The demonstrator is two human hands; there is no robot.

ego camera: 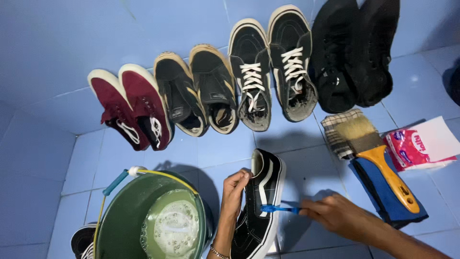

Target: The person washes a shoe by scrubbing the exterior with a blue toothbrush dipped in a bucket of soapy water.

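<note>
Left hand (235,192) grips black sneaker (261,201); right hand (330,213) holds blue toothbrush (278,209).

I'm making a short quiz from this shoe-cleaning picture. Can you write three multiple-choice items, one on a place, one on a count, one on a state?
1. Where is the green bucket?
A. Left of the black shoe that is being held
B. Against the wall, behind the pairs
C. On the blue cloth

2. How many pairs of shoes lean against the wall?
A. Three
B. Four
C. Six

3. What is in the bucket?
A. Nothing
B. Soapy, foamy water
C. Dry sand

Answers:
1 A: the bucket sits left of the black shoe, which the left hand holds.
2 B: red, tan-trimmed black, white-laced black and all-black pairs.
3 B: bubbles float on the water.

The right hand holds a blue toothbrush against the shoe.
</note>
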